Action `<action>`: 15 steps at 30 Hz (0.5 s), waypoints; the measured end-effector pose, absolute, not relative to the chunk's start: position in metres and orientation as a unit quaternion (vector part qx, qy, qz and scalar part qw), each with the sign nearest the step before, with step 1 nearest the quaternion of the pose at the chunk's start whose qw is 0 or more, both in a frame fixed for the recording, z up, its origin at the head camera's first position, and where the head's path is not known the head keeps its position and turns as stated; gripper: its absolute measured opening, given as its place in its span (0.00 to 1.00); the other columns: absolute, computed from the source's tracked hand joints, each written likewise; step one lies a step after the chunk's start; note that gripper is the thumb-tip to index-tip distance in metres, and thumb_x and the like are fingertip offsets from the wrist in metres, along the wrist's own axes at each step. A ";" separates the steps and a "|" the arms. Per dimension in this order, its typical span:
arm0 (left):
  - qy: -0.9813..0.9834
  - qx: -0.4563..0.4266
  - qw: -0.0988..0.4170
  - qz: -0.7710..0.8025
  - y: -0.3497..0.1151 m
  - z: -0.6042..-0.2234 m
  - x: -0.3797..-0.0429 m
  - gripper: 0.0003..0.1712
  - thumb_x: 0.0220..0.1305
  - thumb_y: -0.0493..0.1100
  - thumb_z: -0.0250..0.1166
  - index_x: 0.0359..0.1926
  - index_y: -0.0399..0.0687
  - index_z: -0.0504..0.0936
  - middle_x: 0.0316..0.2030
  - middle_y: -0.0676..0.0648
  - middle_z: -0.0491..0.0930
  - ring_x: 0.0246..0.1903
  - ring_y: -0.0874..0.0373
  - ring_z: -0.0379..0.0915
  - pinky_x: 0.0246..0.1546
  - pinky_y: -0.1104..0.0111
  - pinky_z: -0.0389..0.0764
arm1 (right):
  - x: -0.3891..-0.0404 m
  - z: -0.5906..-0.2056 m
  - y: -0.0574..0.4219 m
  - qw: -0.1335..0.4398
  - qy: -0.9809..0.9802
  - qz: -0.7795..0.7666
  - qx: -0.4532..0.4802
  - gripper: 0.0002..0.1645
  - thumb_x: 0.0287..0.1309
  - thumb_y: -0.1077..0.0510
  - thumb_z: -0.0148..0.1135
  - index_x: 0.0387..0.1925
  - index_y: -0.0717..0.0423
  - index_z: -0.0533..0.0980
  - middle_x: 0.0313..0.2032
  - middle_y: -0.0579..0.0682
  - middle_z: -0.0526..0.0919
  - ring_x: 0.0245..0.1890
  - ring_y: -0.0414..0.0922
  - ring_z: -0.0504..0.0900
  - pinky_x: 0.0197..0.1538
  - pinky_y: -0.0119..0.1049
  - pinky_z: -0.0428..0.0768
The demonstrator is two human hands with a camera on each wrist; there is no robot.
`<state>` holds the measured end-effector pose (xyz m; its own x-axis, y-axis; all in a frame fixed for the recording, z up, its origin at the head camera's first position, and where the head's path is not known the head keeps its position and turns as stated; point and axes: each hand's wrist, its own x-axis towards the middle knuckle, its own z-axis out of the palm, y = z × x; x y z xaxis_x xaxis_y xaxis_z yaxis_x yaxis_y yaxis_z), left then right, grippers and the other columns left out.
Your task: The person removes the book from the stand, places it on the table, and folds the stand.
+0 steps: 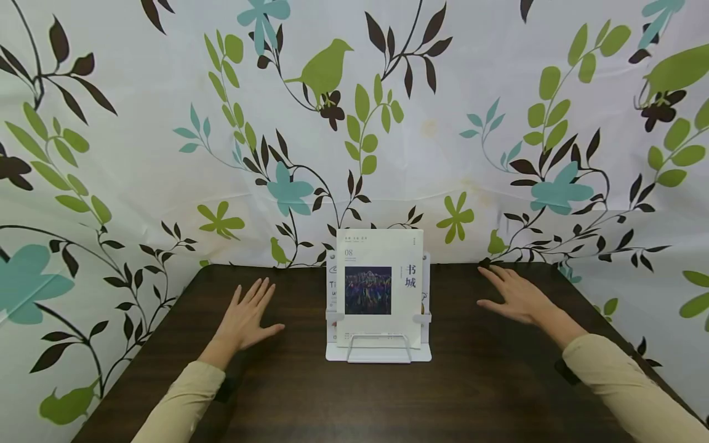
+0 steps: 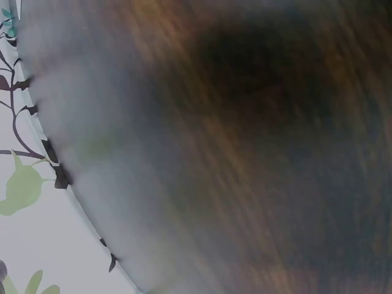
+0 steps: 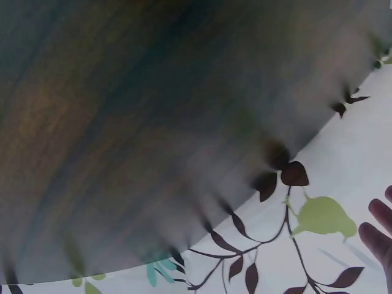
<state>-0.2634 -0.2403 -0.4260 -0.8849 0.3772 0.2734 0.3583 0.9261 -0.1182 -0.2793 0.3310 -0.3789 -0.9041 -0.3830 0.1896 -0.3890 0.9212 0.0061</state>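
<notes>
A pale book or magazine (image 1: 368, 249) with a dark square picture on its cover stands upright on a white stand (image 1: 330, 354) near the back of the table. Small clips on the stand overlap the cover's lower sides. To the left of it, my left hand (image 1: 246, 320) is stretched out palm down with the fingers straight, holding nothing. On the other side my right hand (image 1: 515, 298) reaches out the same way, also with nothing in it. Both hands are apart from the stand. In the right wrist view, fingertips (image 3: 375, 236) show at the right edge; the left wrist view shows no hand.
The dark wooden table (image 1: 365, 400) has a glossy surface. Behind and around it hangs a white cloth (image 1: 421, 166) printed with leaves, flowers and birds. Printed sheets or a card (image 1: 332, 286) with writing and drawings show partly behind the book.
</notes>
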 end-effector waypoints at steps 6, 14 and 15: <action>-0.965 -0.199 0.170 0.016 -0.235 -0.423 -0.265 0.51 0.51 0.68 0.57 0.67 0.39 0.56 0.67 0.37 0.55 0.66 0.43 0.49 0.63 0.46 0.50 | -0.275 -0.363 0.323 0.083 -0.977 0.064 0.188 0.46 0.56 0.34 0.50 0.66 0.60 0.55 0.62 0.68 0.61 0.59 0.67 0.61 0.53 0.64 0.64; -0.928 -0.266 0.260 -0.011 -0.219 -0.415 -0.262 0.46 0.50 0.60 0.63 0.64 0.39 0.61 0.62 0.36 0.63 0.61 0.41 0.59 0.58 0.50 0.64 | -0.271 -0.347 0.303 0.084 -0.964 0.153 0.199 0.44 0.57 0.38 0.52 0.67 0.58 0.54 0.57 0.62 0.70 0.55 0.60 0.70 0.51 0.59 0.68; -0.923 -0.272 0.271 -0.020 -0.215 -0.414 -0.262 0.45 0.50 0.59 0.63 0.63 0.39 0.61 0.61 0.36 0.65 0.60 0.41 0.60 0.56 0.50 0.66 | -0.272 -0.345 0.300 0.085 -0.962 0.163 0.202 0.44 0.57 0.38 0.53 0.66 0.58 0.54 0.54 0.61 0.72 0.52 0.58 0.72 0.49 0.58 0.70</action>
